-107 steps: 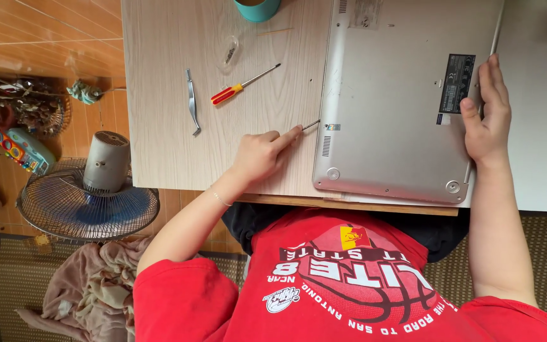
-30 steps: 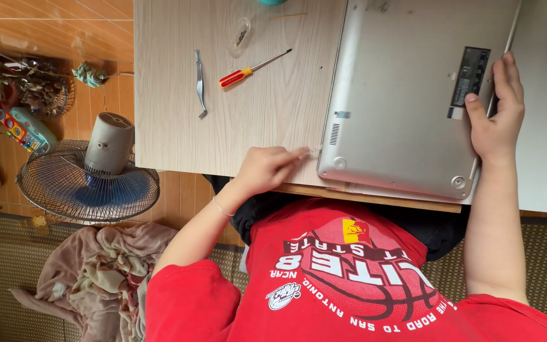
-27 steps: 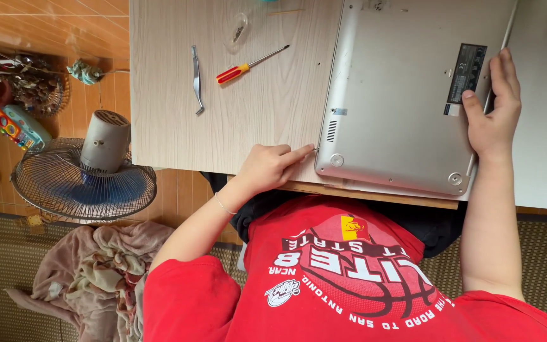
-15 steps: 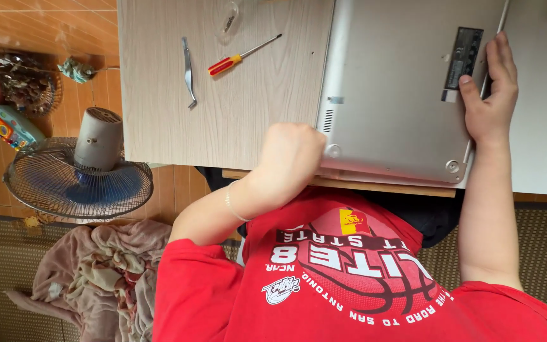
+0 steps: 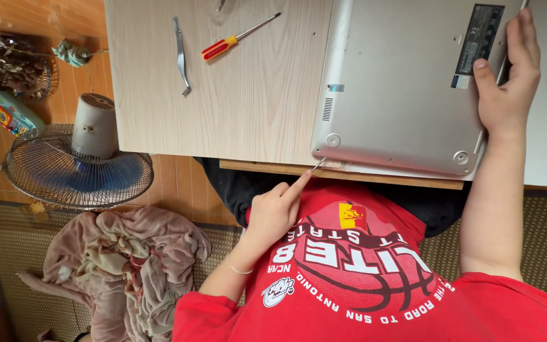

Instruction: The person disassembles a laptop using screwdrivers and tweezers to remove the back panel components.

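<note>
The fingers of the left hand point(image 5: 272, 214) were pinched together on a thin metal tool point(image 5: 318, 164), and its tip poked at the near corner of the flat silver laptop point(image 5: 400, 88), right where the bottom cover met the edge. The silver laptop lay upside down on the pale wooden table point(image 5: 223, 107), with its near edge hanging a little over the front of the table. The fingers of the right hand point(image 5: 508, 88) were spread apart and pressed flat on the far side of the laptop, beside a dark sticker point(image 5: 481, 30), to hold it in place. The bottom cover looked flat and closed all around, so it seemed the opening work had only begun at this one corner, and the other sides were yet to be pried loose. Two round rubber feet sat near the front edge; whether all the screws were out was too small to tell. Farther off on the table lay a screwdriver with a red and yellow handle point(image 5: 235, 39) and a pair of silver metal tweezers point(image 5: 182, 54), both well apart from the hands. On the floor stood a round grey fan point(image 5: 77, 158), with a heap of pink and cream cloth point(image 5: 128, 259) near it and a colourful toy point(image 5: 4, 111) off to the side.
</note>
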